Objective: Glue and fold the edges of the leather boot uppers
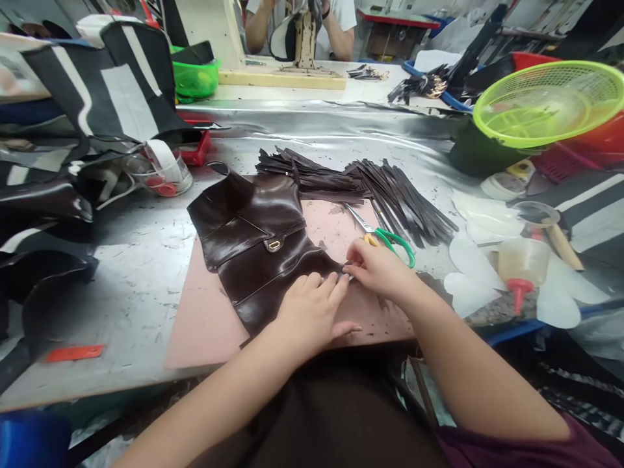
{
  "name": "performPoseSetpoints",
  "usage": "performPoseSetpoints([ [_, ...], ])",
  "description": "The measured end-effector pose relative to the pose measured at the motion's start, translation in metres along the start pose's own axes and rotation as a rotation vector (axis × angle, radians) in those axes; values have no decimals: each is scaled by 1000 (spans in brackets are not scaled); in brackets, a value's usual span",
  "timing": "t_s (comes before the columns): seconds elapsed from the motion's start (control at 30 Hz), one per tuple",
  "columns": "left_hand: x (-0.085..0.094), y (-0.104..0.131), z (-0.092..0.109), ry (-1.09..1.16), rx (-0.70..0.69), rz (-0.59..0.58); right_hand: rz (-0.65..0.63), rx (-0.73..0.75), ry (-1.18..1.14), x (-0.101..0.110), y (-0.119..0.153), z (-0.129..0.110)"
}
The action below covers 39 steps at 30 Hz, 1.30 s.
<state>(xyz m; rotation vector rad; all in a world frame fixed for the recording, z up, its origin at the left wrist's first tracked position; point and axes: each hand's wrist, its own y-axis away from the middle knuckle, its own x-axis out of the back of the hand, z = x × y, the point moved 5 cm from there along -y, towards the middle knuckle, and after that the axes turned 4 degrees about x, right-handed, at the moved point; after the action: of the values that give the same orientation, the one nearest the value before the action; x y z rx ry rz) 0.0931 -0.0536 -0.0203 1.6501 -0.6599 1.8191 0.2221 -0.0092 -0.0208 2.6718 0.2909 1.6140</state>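
A glossy dark brown leather piece [253, 260] with stitched seams and a small gold metal fitting [275, 246] lies on a pinkish board [205, 338]. My left hand [309, 312] rests flat on the leather's lower right part, fingers stretched and thumb apart. At the leather's narrow right end, my right hand [383, 270] is closed in a pinch on its edge; the fingers partly hide that spot. Just beyond the right hand lie scissors [397, 244] with green handles, blades pointing away to the left. A yellow-orange item [371, 240] shows beside them.
Dark leather strips [394, 195] lie in bundles behind the board. To the right are a squeeze bottle [524, 263] with a red nozzle, white pieces and a green basket [550, 104]. A clear container [166, 175] stands left. Across the table, a person [336, 32] works at a machine.
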Motion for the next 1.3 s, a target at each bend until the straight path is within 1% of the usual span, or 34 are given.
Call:
performPoseSetpoints([
  [0.1,-1,-4,3,-55,-15,20,31,-10,10,0,5,-1],
  [0.2,2,-10,5,-100,-38,25,70,25,10,2,12,-4],
  [0.3,8,-19,6,-76,-79,-8,100,74,-83,10,19,-2],
  [0.37,11,-25,3,-34,-99,-40,171,13,-77,22,20,9],
  [0.43,13,-29,-1,48,-111,-60,251,-146,81,34,20,25],
  [0.47,14,-29,-3,98,-120,-64,254,-225,182,38,19,32],
  [0.5,15,-27,-5,146,-134,-64,225,-275,266,39,16,37],
  [0.53,16,-23,-7,189,-151,-65,176,-295,320,39,14,41],
  [0.6,16,-12,-10,240,-191,-72,89,-268,341,34,10,44],
  [0.7,15,8,-12,327,-221,-78,85,-218,298,30,15,44],
  [0.77,13,16,-12,374,-192,-59,85,-196,252,27,25,43],
  [0.83,11,19,-9,375,-140,-19,109,-182,226,25,34,42],
  [0.9,7,17,-4,364,-117,30,128,-179,273,23,38,40],
  [0.97,4,13,3,353,-115,75,106,-179,354,20,36,37],
  [1.03,0,11,9,333,-94,108,56,-167,397,20,31,33],
  [1.1,-3,12,11,313,-63,132,53,-171,415,27,31,30],
  [1.17,-4,15,10,322,-52,170,101,-202,421,37,43,30],
  [1.2,-4,17,9,339,-52,197,123,-234,390,40,54,30],
  [1.23,-4,19,7,363,-54,227,133,-263,321,41,69,32],
  [1.3,-4,21,3,424,-60,273,100,-302,77,32,104,33],
])
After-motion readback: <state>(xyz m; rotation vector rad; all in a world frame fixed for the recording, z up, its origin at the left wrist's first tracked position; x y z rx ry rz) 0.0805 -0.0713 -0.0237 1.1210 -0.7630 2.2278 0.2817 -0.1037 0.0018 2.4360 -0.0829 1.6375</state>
